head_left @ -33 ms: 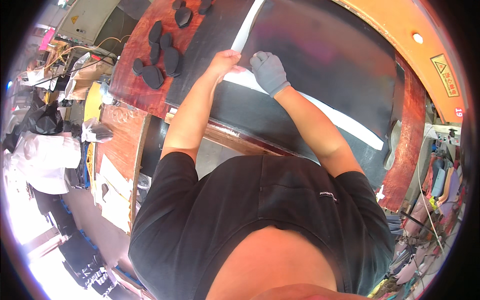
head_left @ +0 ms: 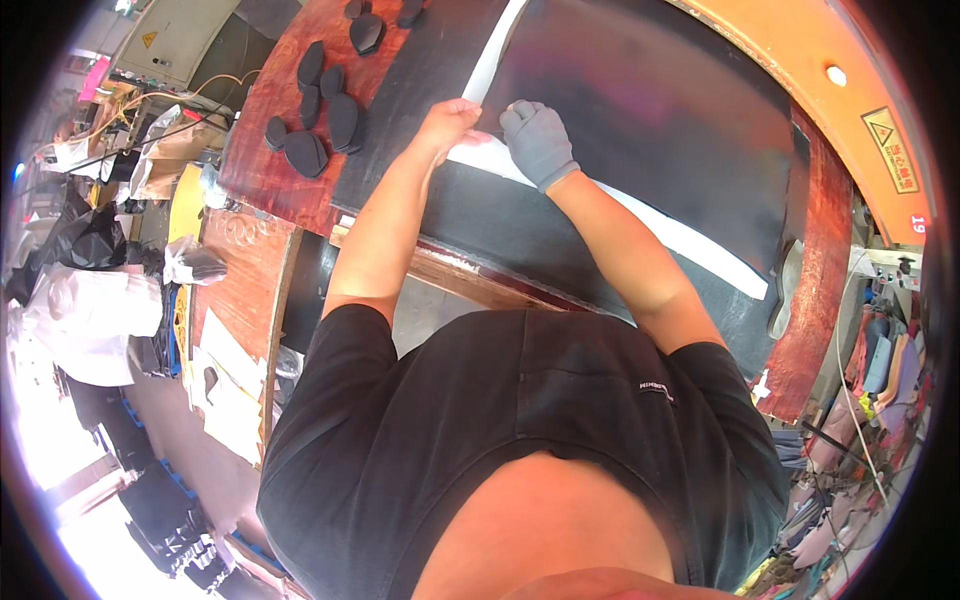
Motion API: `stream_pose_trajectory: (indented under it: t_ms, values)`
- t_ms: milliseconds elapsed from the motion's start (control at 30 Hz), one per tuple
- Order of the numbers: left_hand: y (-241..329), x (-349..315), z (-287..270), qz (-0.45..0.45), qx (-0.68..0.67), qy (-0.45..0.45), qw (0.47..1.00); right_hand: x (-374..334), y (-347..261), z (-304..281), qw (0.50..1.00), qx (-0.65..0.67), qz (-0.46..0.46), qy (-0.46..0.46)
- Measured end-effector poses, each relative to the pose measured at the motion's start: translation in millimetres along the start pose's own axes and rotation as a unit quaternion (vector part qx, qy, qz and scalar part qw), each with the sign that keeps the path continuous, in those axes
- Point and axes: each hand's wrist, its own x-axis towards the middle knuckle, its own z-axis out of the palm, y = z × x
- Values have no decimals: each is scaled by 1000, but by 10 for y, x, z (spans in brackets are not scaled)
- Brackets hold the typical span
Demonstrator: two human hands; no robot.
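Note:
A large glossy black sheet point(head_left: 640, 130) lies on the table, with a white sheet point(head_left: 690, 238) showing as a strip along its left and near edges. My bare left hand point(head_left: 450, 127) is closed at the near left corner, thumb and fingers pinching the white sheet. Close to its right, my right hand point(head_left: 540, 143), in a grey glove, rests over the black sheet's edge. Its fingers are curled together at the same corner, and they hide whatever they grip. Under both sheets is a dull black mat point(head_left: 405, 85).
Several black oval pads point(head_left: 345, 122) lie on the reddish wooden tabletop point(head_left: 255, 165) at the left. An orange machine point(head_left: 800, 65) with a warning label curves along the far right. A lower wooden table point(head_left: 240, 270) with papers stands left. Piled material point(head_left: 880, 370) fills the right.

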Motion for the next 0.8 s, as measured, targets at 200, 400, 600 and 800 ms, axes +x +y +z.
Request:
stream_pose_trajectory:
  t_ms: [200,400,600,800]
  values:
    - [-4,-44,47,13,-8,16,1000,34,-26,-15,1000,-10,24,12]
    - [-3,-82,116,25,49,28,998,74,-62,-39,997,-26,77,-5]
    - [112,-125,78,-15,30,9,999,12,-87,-31,997,-36,60,-18]
    - [192,-58,-4,-23,102,-98,990,-87,-66,-192,995,6,30,-96]
